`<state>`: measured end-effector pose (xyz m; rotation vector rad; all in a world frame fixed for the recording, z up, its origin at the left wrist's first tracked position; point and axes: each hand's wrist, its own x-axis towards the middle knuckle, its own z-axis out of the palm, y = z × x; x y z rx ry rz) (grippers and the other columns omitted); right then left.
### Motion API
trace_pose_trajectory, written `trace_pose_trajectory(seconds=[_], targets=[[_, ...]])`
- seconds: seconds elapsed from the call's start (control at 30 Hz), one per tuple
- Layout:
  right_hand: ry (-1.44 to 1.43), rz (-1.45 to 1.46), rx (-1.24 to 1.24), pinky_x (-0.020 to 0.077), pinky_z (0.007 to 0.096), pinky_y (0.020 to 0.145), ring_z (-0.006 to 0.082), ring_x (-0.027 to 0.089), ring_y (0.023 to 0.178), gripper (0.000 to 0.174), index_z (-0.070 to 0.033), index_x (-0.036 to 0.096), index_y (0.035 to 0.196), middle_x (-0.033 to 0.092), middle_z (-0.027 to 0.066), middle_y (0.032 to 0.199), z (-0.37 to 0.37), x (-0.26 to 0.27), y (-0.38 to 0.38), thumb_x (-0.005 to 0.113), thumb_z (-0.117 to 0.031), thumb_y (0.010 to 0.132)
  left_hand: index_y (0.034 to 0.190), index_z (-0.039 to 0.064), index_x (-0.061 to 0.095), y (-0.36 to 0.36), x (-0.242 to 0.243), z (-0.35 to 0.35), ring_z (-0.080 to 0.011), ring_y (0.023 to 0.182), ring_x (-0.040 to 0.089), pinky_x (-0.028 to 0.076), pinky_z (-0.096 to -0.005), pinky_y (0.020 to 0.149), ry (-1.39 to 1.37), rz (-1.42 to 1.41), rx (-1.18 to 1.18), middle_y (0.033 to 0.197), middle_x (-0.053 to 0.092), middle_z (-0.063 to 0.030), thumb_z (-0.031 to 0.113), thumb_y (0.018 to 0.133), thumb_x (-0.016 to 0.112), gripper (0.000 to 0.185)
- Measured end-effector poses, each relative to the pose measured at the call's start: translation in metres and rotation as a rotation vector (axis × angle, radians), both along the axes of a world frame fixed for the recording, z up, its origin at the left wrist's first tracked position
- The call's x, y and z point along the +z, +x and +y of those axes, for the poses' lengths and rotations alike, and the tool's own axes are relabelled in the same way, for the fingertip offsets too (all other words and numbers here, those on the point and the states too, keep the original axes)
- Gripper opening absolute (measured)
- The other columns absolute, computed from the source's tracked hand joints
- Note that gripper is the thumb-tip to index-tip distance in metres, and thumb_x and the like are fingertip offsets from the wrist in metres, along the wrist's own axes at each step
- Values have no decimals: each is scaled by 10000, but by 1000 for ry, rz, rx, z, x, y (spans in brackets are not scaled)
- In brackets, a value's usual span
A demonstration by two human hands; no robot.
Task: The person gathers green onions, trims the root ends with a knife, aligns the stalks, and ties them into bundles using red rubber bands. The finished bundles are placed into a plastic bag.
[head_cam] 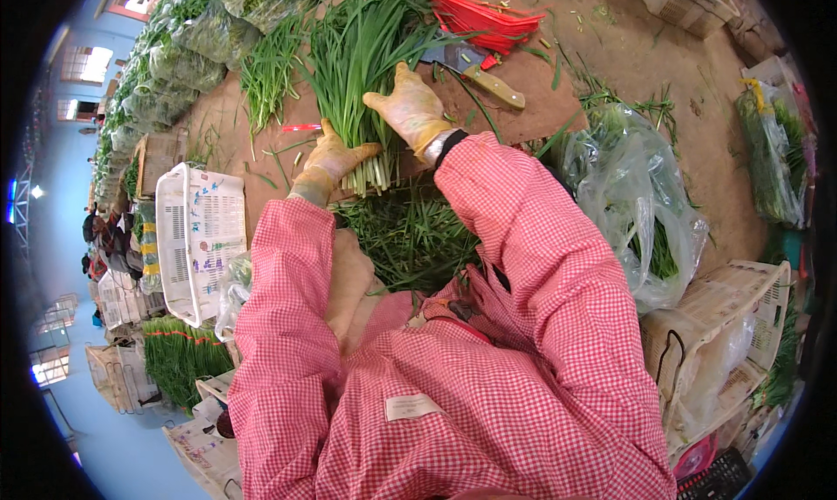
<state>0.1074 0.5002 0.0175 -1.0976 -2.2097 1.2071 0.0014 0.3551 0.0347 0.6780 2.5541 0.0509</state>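
Note:
A large bunch of green leafy stalks, apparently garlic chives (356,49), lies on a brown board with its pale cut ends towards me. Both hands wear stained, yellowish gloves. Near the cut ends, my left hand (333,157) grips the bunch, its thumb across the stalks. My right hand (413,104) holds the bunch's right side higher up, thumb over the stalks and index finger pointing away; its other fingers are partly hidden. A wide-bladed knife with a wooden handle (495,87) lies right of the bunch. A single red tie strip (301,128) lies by my left fingertips.
Red tie strips (484,19) are heaped beyond the knife. Looser greens (269,75) lie left of the bunch. Trimmings (415,238) fill the space below the board's edge. A white plastic crate (203,238) stands left; a clear bag of greens (631,199) and another crate (719,343) stand right.

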Motion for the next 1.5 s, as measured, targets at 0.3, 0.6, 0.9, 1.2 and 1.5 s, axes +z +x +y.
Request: trace_pose_trajectory(seconds=[0.3, 0.6, 0.9, 1.2, 1.5], targets=[[-167, 98, 196, 534, 416, 888, 297, 715, 993, 368, -149, 757, 1062, 764, 94, 1010, -3, -7, 54, 658, -436, 853, 1613, -51, 2, 5, 8, -1, -335, 1335, 547, 482, -397, 1059, 8, 2, 9, 1443, 535, -241, 699, 672, 828, 1459], [-81, -305, 557, 564, 322, 749, 154, 742, 727, 323, -95, 723, 1115, 769, 43, 909, -17, -18, 51, 586, -334, 947, 1632, 6, 31, -1, 7, -10, -353, 1396, 482, 442, -414, 1112, 73, -16, 23, 1512, 460, -231, 731, 631, 827, 1471], [203, -423, 606, 568, 469, 872, 354, 721, 1009, 329, -80, 724, 1120, 749, 177, 1063, -48, -32, 13, 561, -188, 855, 1624, -7, -3, -9, -6, -9, -374, 1315, 575, 470, -443, 1070, 131, -19, 101, 1433, 561, -256, 763, 666, 785, 1460], [208, -597, 1016, 572, 417, 811, 295, 742, 947, 358, -141, 788, 1022, 771, 132, 947, -56, -15, 39, 614, -441, 932, 1619, -24, 62, 9, 11, 4, -367, 1270, 616, 482, -433, 1039, -29, 68, 73, 1373, 617, -251, 797, 692, 740, 1411], [-178, -172, 884, 529, 416, 958, 316, 683, 1137, 626, -72, 564, 1425, 716, 146, 1223, -102, -51, 50, 691, -433, 930, 1614, -28, 41, 10, 17, 3, -343, 1231, 645, 537, -410, 977, -17, 21, 99, 1348, 636, -233, 763, 682, 782, 1429]])
